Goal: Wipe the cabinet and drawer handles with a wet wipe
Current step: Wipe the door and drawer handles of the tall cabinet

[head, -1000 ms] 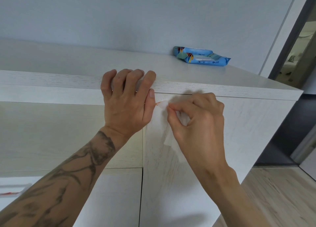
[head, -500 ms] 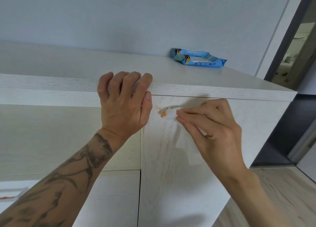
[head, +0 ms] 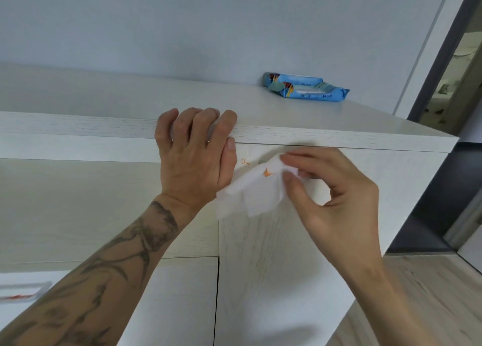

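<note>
Pinching wipe [head: 250,191], right hand [head: 336,189], left hand [head: 195,157] gripping cabinet [head: 339,137], fingertips hidden

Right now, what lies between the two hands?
Head view: an orange smear on the cabinet door, plus the stained wet wipe pinched by the right hand.

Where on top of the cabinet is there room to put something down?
The cabinet top is bare left of the left hand, and between that hand and the blue wipe packs. Crowded: the door's top corner, where the right hand pinches the wet wipe.
</note>
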Demonstrator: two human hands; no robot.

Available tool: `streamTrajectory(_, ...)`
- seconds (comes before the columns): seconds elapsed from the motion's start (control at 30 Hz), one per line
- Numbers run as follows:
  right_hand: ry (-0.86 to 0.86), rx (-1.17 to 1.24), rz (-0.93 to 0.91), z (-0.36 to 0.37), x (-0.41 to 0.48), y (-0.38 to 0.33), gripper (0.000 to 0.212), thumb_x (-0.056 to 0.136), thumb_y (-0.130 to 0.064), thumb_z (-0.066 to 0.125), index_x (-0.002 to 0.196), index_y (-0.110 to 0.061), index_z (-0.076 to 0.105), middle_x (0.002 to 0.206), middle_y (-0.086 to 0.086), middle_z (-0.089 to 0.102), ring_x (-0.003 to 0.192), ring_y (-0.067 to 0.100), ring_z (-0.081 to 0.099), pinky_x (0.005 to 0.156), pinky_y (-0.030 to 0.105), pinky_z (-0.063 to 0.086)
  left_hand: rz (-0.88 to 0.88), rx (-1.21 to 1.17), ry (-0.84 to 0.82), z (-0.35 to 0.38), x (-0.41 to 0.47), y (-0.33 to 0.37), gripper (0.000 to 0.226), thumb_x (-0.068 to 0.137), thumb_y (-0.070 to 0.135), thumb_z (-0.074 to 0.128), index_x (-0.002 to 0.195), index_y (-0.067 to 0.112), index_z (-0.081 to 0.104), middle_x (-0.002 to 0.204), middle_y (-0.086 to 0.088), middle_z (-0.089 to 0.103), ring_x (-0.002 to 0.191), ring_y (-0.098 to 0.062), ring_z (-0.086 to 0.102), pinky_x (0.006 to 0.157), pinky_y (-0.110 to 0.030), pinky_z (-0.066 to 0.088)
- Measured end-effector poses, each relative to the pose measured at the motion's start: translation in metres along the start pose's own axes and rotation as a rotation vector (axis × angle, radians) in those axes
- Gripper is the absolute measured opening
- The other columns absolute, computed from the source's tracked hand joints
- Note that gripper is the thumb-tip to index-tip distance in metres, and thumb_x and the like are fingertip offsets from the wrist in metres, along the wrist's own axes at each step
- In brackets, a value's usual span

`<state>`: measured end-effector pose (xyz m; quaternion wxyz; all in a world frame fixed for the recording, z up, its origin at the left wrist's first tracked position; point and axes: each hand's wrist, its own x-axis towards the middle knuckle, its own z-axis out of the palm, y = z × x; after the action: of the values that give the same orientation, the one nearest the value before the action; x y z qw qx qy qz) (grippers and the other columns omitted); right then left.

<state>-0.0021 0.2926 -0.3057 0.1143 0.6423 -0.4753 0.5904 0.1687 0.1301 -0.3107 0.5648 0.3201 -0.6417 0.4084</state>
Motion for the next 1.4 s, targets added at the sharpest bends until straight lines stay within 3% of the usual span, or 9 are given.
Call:
streamTrajectory(0.1,0.002,-0.175,-0.139,0.002,-0.005,0.012,0.021,0.090,-0.021,0.086,0.110,-0.019,0.082,0.114,-0.009,0.073,0.113,0.013,0.063,0.095,0.025,0.051,-0.005,-0.021,-0.009,-0.001,-0.001,0.000,0.037,0.108,0.030,0.031,0.125,0.015,0.060,0.113,-0.010,0.065,0.112,-0.029,0.048,0.115,-0.045,0.021)
streamTrajectory(0.23,0.043,-0.153,-0.244,0.016,-0.004,0.017,0.014,0.092,-0.014,0.083,0.106,-0.013,0.083,0.106,-0.002,0.075,0.102,0.021,0.065,0.087,0.040,0.051,-0.004,-0.014,-0.005,0.000,0.000,0.000,0.037,0.108,0.030,0.030,0.125,0.015,0.060,0.112,-0.010,0.064,0.112,-0.029,0.048,0.115,-0.045,0.021)
streamTrajectory(0.43,0.049,-0.262,-0.204,0.036,0.008,0.004,0.006,0.090,-0.012,0.080,0.095,-0.015,0.083,0.097,-0.002,0.075,0.101,0.024,0.066,0.098,0.028,0.039,0.001,-0.005,0.011,0.002,0.000,-0.001,0.033,0.107,0.028,0.033,0.126,0.016,0.057,0.117,-0.006,0.055,0.112,-0.029,0.048,0.113,-0.046,0.025)
streamTrajectory(0.7,0.225,-0.387,-0.244,0.055,0.012,-0.005,0.008,0.094,-0.017,0.081,0.089,-0.022,0.083,0.093,-0.007,0.075,0.096,0.025,0.065,0.093,0.040,0.035,0.005,-0.013,-0.009,-0.002,-0.001,-0.001,0.035,0.108,0.029,0.033,0.127,0.015,0.059,0.115,-0.009,0.062,0.113,-0.029,0.048,0.114,-0.045,0.023)
streamTrajectory(0.83,0.150,-0.512,-0.316,0.061,-0.006,-0.003,0.009,0.093,-0.021,0.081,0.085,-0.026,0.082,0.098,-0.011,0.077,0.105,0.027,0.062,0.093,0.047,0.035,0.010,-0.006,-0.010,-0.001,-0.001,-0.001,0.035,0.107,0.028,0.035,0.127,0.015,0.061,0.116,-0.008,0.060,0.113,-0.029,0.048,0.114,-0.047,0.024)
streamTrajectory(0.9,0.172,-0.503,-0.320,0.059,-0.006,0.000,0.010,0.094,-0.020,0.080,0.086,-0.025,0.082,0.099,-0.011,0.078,0.105,0.029,0.065,0.092,0.049,0.037,0.004,-0.005,-0.010,-0.001,-0.001,-0.001,0.036,0.107,0.028,0.034,0.127,0.015,0.061,0.116,-0.008,0.060,0.113,-0.029,0.049,0.114,-0.046,0.023)
streamTrajectory(1.1,0.255,-0.350,-0.193,0.054,-0.004,0.000,0.005,0.096,-0.018,0.079,0.096,-0.022,0.082,0.102,-0.007,0.074,0.104,0.017,0.055,0.093,0.036,0.033,-0.001,-0.011,-0.016,-0.002,0.000,0.000,0.036,0.106,0.029,0.034,0.127,0.016,0.061,0.114,-0.009,0.064,0.113,-0.029,0.049,0.115,-0.045,0.023)
streamTrajectory(1.27,0.278,-0.330,-0.167,0.033,-0.023,0.011,0.020,0.099,-0.008,0.067,0.107,-0.020,0.081,0.101,0.000,0.068,0.098,0.017,0.054,0.087,0.039,0.041,0.003,-0.016,-0.020,-0.002,0.001,0.000,0.036,0.106,0.030,0.033,0.126,0.016,0.060,0.113,-0.009,0.066,0.113,-0.028,0.048,0.115,-0.044,0.021)
streamTrajectory(1.4,0.260,-0.294,-0.205,0.036,-0.017,0.008,0.019,0.093,0.001,0.069,0.101,-0.011,0.082,0.102,0.007,0.072,0.094,0.016,0.059,0.078,0.044,0.051,0.000,-0.014,-0.023,-0.002,0.001,-0.001,0.037,0.107,0.030,0.033,0.125,0.015,0.060,0.112,-0.010,0.066,0.112,-0.028,0.048,0.115,-0.043,0.021)
